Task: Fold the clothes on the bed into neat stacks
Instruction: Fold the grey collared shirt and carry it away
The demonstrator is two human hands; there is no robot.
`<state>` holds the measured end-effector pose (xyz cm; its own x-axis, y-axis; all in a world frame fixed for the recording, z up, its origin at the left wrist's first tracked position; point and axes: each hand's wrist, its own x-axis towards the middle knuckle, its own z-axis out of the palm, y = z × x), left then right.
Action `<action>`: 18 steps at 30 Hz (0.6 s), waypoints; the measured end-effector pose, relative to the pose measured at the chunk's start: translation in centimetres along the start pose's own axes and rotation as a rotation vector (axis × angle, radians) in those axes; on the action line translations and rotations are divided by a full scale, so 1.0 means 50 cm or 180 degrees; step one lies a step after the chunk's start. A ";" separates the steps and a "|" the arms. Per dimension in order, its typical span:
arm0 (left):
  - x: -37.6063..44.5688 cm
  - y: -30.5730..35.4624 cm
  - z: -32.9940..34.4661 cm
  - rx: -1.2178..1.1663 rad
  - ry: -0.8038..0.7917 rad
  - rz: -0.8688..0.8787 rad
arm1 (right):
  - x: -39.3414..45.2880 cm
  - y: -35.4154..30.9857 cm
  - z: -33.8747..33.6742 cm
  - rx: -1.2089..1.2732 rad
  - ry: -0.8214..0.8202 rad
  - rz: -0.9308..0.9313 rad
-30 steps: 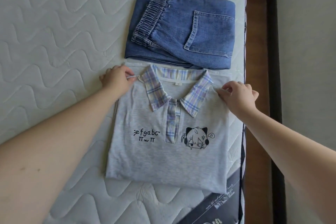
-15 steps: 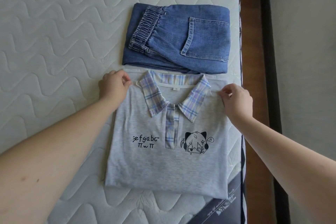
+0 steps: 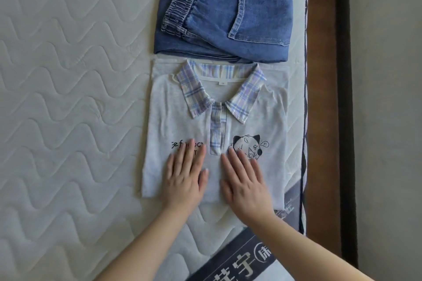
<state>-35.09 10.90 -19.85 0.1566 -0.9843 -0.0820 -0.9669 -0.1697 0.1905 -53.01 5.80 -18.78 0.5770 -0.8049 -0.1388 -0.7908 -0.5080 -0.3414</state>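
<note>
Fingers (image 3: 182, 162) extended and held close together, the left hand (image 3: 182, 180) lies palm-down on the lower front of a folded grey polo shirt (image 3: 262, 121), gripping nothing, its fingertips covering part of the black printed lettering. Just beside it, the right hand (image 3: 244, 182) is likewise flat and spread, grasping nothing, its fingertips reaching the lower edge of a cartoon print (image 3: 247, 146). Both forearms rise from the bottom of the frame, converging toward the shirt.

The shirt lies face-up on the quilted white mattress (image 3: 68, 98), near the bed's right edge, its plaid collar (image 3: 219, 91) pointing away from the person and its long axis running from the person toward the far end. Touching the shirt's collar end sits a folded pair of blue jeans (image 3: 223, 16), elastic waistband at left and back pocket uppermost, its long axis crosswise. A dark label (image 3: 239, 260) with pale characters crosses the mattress corner below the right forearm. A brown wooden bed frame (image 3: 319, 121) borders the right side.
</note>
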 end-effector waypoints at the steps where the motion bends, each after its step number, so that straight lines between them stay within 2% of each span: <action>1: -0.027 -0.005 0.005 0.0034 -0.0061 -0.0063 | -0.023 -0.001 0.006 -0.0015 -0.0124 0.0037; 6: -0.115 -0.078 -0.015 0.0137 -0.0366 -0.0325 | -0.103 0.051 -0.011 -0.0337 -0.0636 0.0227; 11: -0.183 -0.148 -0.063 0.0200 -0.0950 -0.0371 | -0.174 0.087 -0.056 -0.0527 -0.1300 0.0397; 15: -0.241 -0.175 -0.098 0.0412 -0.1848 -0.0590 | -0.198 0.063 -0.101 -0.0570 -0.2039 0.0463; 18: -0.280 -0.180 -0.154 0.0559 -0.2454 -0.0717 | -0.216 0.015 -0.160 -0.0581 -0.2335 0.0420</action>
<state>-27.04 25.84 -12.89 0.2302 -0.6062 -0.7612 -0.9563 -0.2860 -0.0615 -61.47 11.68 -10.10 0.4128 -0.4850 -0.7710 -0.8469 -0.5158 -0.1290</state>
